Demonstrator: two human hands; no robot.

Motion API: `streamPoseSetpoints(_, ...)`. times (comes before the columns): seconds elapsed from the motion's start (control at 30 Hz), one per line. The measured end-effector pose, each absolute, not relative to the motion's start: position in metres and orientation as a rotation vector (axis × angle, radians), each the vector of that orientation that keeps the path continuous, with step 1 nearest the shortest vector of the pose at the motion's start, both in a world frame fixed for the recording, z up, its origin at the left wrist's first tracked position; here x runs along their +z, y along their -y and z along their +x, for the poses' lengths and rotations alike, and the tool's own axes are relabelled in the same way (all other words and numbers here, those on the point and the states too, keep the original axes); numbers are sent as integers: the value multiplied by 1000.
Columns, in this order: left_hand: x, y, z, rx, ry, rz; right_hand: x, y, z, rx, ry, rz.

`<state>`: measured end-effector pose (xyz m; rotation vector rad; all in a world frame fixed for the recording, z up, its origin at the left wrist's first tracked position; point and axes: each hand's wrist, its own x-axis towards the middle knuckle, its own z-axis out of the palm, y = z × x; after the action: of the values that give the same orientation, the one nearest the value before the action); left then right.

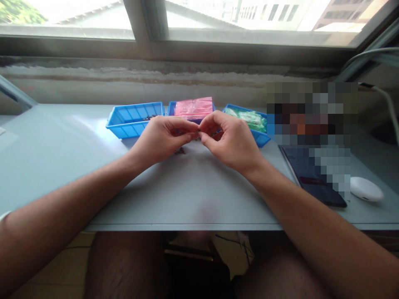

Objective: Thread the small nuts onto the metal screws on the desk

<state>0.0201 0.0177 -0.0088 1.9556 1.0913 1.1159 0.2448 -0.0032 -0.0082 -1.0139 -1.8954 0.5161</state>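
My left hand (163, 139) and my right hand (229, 139) meet over the grey table (62, 158), fingertips pinched together on a tiny dark part (197, 131) between them. A few more small dark parts (181, 150) lie on the table just under my left hand. Behind my hands stand three blue bins: the left bin (132, 120) holds small dark pieces, the middle bin (171, 109) carries a pink bag (193, 107), the right bin (260, 138) holds green bags (249, 118).
A dark phone or tablet (311, 178) lies flat at the right, with a white oval case (366, 189) beside it. A blurred-out patch sits behind them. A white cable (391, 104) runs down at the far right. A window sill and wall back the table.
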Motion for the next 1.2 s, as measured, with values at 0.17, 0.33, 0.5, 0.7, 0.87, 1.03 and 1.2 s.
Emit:
streamPoseSetpoints(0.17, -9, -16, 21, 1095, -1061, 1965, -10, 1, 246, 565, 1883, -1021)
streamPoseSetpoints(0.33, -6, -15, 22, 1073, -1036, 1951, -11, 0, 245, 600, 1872, -1019)
streamPoseSetpoints(0.5, 0, -13, 22, 1027, -1098, 1943, -11, 2, 244, 520, 1903, -1001)
streamPoseSetpoints(0.7, 4, -8, 21, 950, -1103, 1960, -8, 2, 246, 524, 1889, -984)
streamPoseSetpoints(0.87, -2, -13, 20, 998, -1113, 1941, -9, 1, 245, 533, 1922, -986)
streamPoseSetpoints(1.03, -8, -19, 18, 1090, -1089, 1897, -9, 2, 244, 481, 1875, -1026)
streamPoseSetpoints(1.2, -7, -17, 20, 1075, -1050, 1911, -9, 1, 246, 545, 1908, -995)
